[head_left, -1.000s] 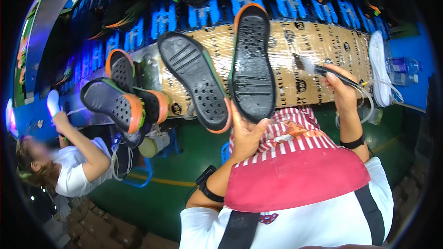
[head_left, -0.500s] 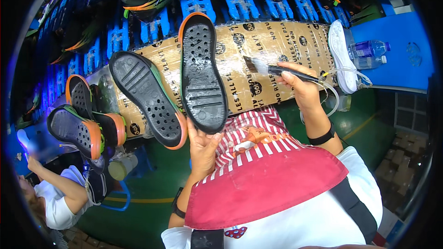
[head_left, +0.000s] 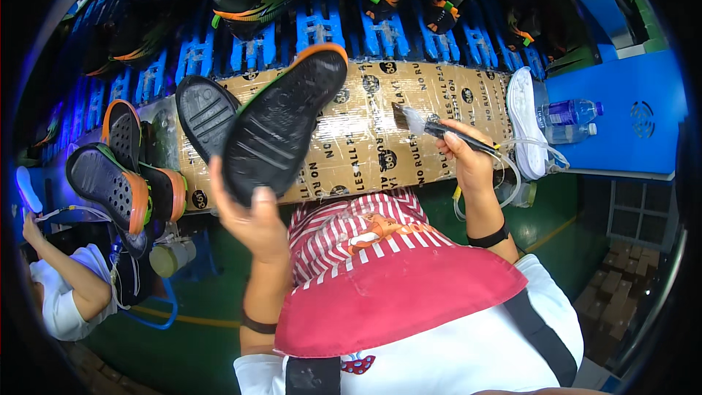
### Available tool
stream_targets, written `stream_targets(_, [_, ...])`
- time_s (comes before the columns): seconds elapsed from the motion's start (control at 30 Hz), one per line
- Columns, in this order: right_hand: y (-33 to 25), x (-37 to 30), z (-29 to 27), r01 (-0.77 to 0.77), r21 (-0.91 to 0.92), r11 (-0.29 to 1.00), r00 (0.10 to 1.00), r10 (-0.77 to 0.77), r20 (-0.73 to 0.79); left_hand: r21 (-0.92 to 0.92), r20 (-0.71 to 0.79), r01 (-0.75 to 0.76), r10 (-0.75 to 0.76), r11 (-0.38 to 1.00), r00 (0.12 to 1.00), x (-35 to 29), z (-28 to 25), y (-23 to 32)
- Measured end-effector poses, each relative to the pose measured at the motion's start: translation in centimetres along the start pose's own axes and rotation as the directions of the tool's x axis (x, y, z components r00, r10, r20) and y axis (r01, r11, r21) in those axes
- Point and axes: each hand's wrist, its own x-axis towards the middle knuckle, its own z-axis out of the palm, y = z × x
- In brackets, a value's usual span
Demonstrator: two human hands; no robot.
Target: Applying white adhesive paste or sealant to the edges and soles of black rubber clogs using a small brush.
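My left hand point(head_left: 256, 227) grips the near end of a black shoe sole point(head_left: 281, 128) with an orange and green rim, fingers on one side and thumb on the other. This sole is tilted and blurred by motion. Partly under it, a second black sole point(head_left: 203, 111) lies on the cardboard. In my right hand point(head_left: 470, 159) is a brush point(head_left: 447, 130) with a black handle and pale wet bristles, held above the cardboard, apart from the soles. A clear tube point(head_left: 515, 184) hangs by the brush handle.
Printed cardboard point(head_left: 351, 164) covers the bench. More orange-rimmed soles point(head_left: 110, 183) are piled at its left end. A white sole point(head_left: 523, 121) and plastic bottles point(head_left: 570, 113) are at the right. Shoes on a blue slatted conveyor point(head_left: 319, 25) run behind. Another person's arm point(head_left: 62, 267) is at far left.
My left hand has lifted and turned the sole, swinging it leftward over the second one. The brush stays in my right hand, barely moved. The whole view has shifted slightly.
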Motion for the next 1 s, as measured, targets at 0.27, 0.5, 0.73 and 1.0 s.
stream_targets(0.27, [0.3, -0.8, -2.0, 0.037, 0.070, 0.997, 0.994, -0.030, -0.105, -0.619, 0.125, 0.094, -0.020, 0.780, 0.992, 9.4, -4.8, 4.8])
stream_targets(0.5, [1.7, -1.7, -3.7, 0.049, 0.151, 0.987, 0.992, -0.030, -0.122, -0.826, 0.550, 0.482, 0.230, 0.291, 0.803, 11.8, -5.9, 3.0])
stream_targets(0.73, [1.9, -2.2, -4.5, 0.061, 0.185, 0.981, 0.989, -0.034, -0.144, -0.777, 0.618, 0.531, 0.249, 0.338, 0.746, 12.4, -4.3, 1.8])
stream_targets(1.0, [1.7, -2.6, -4.4, 0.072, 0.159, 0.985, 0.990, -0.051, -0.133, -0.683, 0.695, 0.694, 0.495, 0.228, 0.522, 13.2, -2.9, 3.0])
